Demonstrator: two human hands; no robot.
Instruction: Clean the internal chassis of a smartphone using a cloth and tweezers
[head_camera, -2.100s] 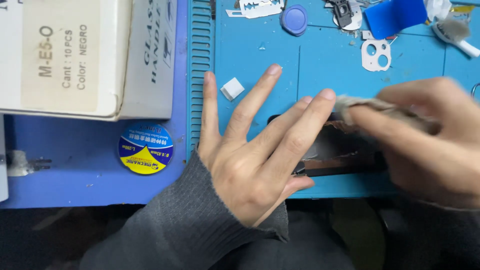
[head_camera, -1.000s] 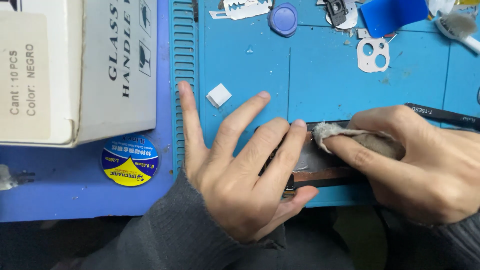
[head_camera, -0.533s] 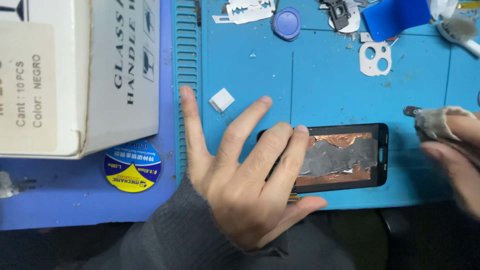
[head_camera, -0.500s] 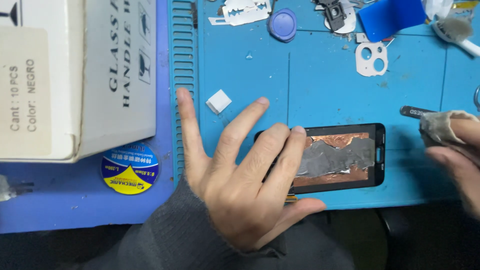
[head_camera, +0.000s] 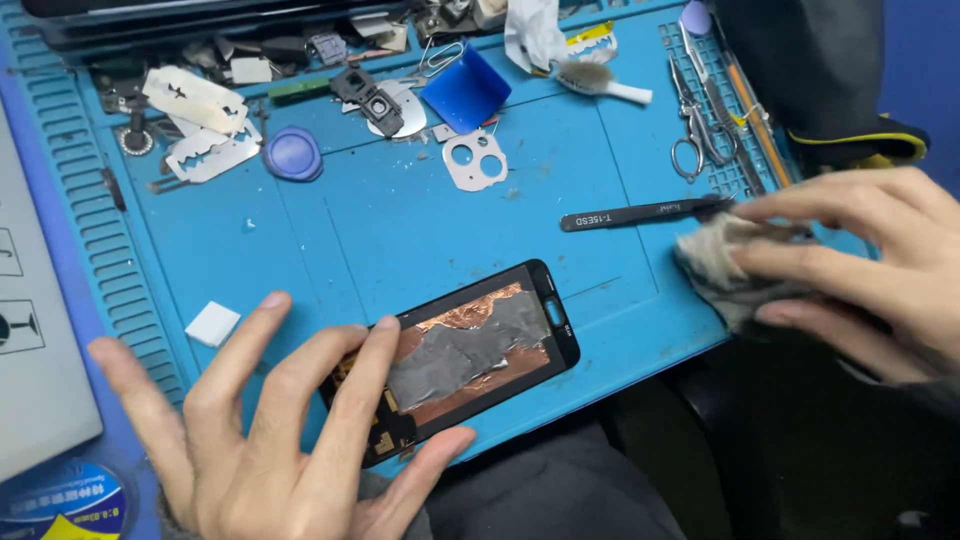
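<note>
The left hand lies spread and flat at the near left, fingers apart, its middle fingers and thumb pressing on the left end of a phone screen assembly that rests back side up, tilted, near the front edge of the blue work mat. The panel's back shows copper foil and a grey patch inside a black frame. The right hand is at the right edge of the mat, its fingers closed on a crumpled, dirty cloth wad and also on the right end of a pair of black tweezers, which point left across the mat, well apart from the screen. A small white square pad lies on the mat just beyond the left index finger. Further away, in the middle of the mat, sits a metal camera bracket with round holes, with a blue plastic card beyond it and a round blue cap to the left. Razor blades lie at the far left, a small brush at the far middle, and scissors rest on the ridged far right part of the mat. A grey box stands at the left edge, and a round blue and yellow tin sits at the near left corner.
</note>
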